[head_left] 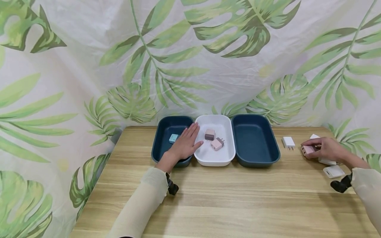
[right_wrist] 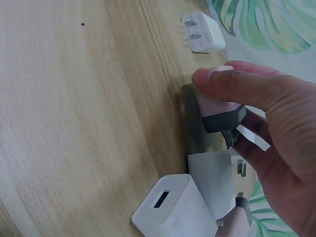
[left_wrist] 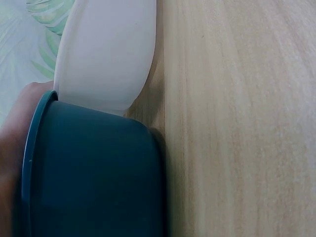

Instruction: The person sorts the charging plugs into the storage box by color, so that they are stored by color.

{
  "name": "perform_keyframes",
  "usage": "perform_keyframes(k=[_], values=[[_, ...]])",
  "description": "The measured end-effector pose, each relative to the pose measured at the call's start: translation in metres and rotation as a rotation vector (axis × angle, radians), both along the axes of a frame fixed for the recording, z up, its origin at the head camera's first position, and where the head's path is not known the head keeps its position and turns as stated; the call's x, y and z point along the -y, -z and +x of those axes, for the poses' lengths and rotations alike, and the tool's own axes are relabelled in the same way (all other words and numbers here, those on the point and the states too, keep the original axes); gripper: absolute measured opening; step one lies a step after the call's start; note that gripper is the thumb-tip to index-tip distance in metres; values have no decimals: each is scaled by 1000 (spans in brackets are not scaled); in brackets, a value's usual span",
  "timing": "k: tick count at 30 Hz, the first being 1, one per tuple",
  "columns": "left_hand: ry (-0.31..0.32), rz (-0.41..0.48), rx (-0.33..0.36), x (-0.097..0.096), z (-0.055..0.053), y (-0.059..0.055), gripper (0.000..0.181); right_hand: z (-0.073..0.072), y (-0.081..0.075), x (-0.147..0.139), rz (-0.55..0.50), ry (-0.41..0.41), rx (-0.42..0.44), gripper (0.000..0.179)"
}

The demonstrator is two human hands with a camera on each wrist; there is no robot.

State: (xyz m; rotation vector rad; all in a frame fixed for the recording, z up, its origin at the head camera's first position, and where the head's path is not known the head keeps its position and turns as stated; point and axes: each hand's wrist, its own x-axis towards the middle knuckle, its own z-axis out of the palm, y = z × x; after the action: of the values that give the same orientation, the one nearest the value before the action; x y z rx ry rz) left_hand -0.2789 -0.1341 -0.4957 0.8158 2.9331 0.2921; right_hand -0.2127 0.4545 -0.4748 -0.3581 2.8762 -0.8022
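Observation:
At the right of the table my right hand (head_left: 328, 149) pinches a pink charger plug (right_wrist: 217, 106) with a dark grey base, between thumb and fingers. In the right wrist view its prongs point down past the fingers. Below it lie white chargers (right_wrist: 170, 210) and another pink charger (right_wrist: 236, 222), partly hidden. My left hand (head_left: 182, 146), fingers straight, reaches across the left dark blue tray (head_left: 154, 150), fingertips over the rim of the white tray (head_left: 214, 160). The blue tray holds a light teal charger (head_left: 173, 138), and the white one two pink-and-grey chargers (head_left: 217, 144).
Right of the white tray stands a second dark blue tray (head_left: 255, 140) with nothing in it. A white charger (head_left: 288, 142) lies between that tray and my right hand. A leaf-patterned cloth (head_left: 178, 72) hangs behind the wooden table (head_left: 238, 201).

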Motion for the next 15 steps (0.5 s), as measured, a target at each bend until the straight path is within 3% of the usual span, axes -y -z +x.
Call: perform_keyframes(k=[6, 15], values=[[2, 5, -1, -1, 2, -2, 78, 2, -4, 4, -47, 2, -8, 49], [-5, 7, 2, -1, 6, -7, 78, 2, -10, 10, -95, -40, -136, 45]])
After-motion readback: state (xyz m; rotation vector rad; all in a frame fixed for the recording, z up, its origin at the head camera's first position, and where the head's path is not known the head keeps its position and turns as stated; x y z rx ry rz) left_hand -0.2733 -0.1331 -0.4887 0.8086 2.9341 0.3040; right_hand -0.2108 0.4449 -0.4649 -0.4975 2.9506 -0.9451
